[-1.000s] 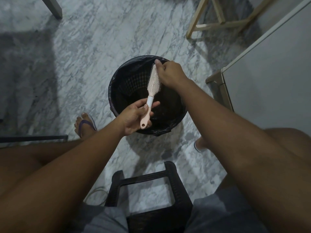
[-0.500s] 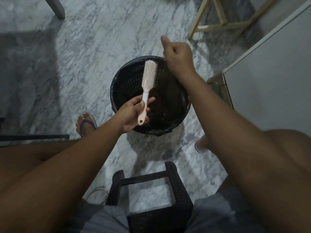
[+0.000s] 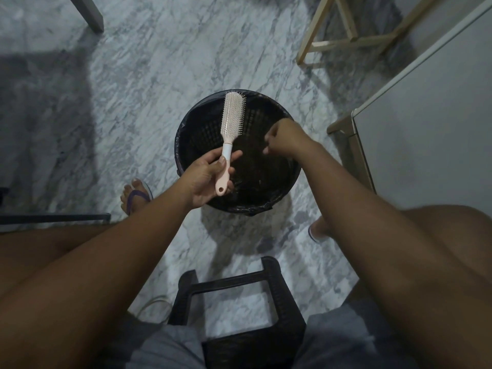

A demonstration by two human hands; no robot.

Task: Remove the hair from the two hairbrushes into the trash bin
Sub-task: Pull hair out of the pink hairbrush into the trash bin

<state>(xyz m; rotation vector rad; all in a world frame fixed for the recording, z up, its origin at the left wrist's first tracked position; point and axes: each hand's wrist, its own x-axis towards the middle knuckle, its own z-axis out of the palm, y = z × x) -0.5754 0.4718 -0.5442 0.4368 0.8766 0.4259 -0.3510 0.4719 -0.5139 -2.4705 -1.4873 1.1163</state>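
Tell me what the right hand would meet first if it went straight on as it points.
Probably the inside of the trash bin: the right hand points down into it. The left hand, holding the hairbrush, lies near that line; depth unclear.

Grey-veined marble floor (image 3: 149,83) spreads all round my fingers (image 3: 235,155). Beyond them to the right stands a pale wooden frame (image 3: 351,40); right of them a white cabinet (image 3: 426,123); nearer me, a black plastic stool (image 3: 253,344).
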